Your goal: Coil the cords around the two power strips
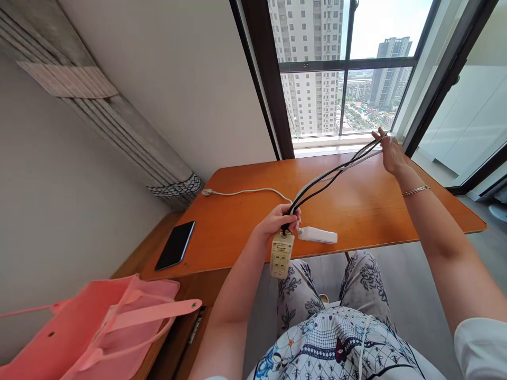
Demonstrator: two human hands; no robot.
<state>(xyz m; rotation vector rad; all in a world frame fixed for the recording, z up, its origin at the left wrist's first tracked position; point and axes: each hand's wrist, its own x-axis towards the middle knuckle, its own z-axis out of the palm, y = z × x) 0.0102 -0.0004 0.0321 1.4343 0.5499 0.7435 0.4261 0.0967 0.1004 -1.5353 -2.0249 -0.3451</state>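
My left hand [279, 219] is closed around one end of a bundle of black and white cables [332, 175], near the table's front edge. Just below its fingers hangs a worn cream power strip [282, 255] with sockets on its face. Held out toward the window, my right hand [392, 154] grips the bundle's far end with thumb and fingers, and the cables stretch between both hands above the table. Close beside my left hand lies a white oblong object [318, 235] whose kind I cannot tell. A white cord [247, 190] runs leftward from behind the left hand to a plug.
On the left of the orange-brown wooden table [368, 211] lies a black phone [175, 246]. A pink bag [99, 327] with straps stands at lower left. The window [344, 66] rises behind the table, and a grey curtain [119, 116] hangs at left.
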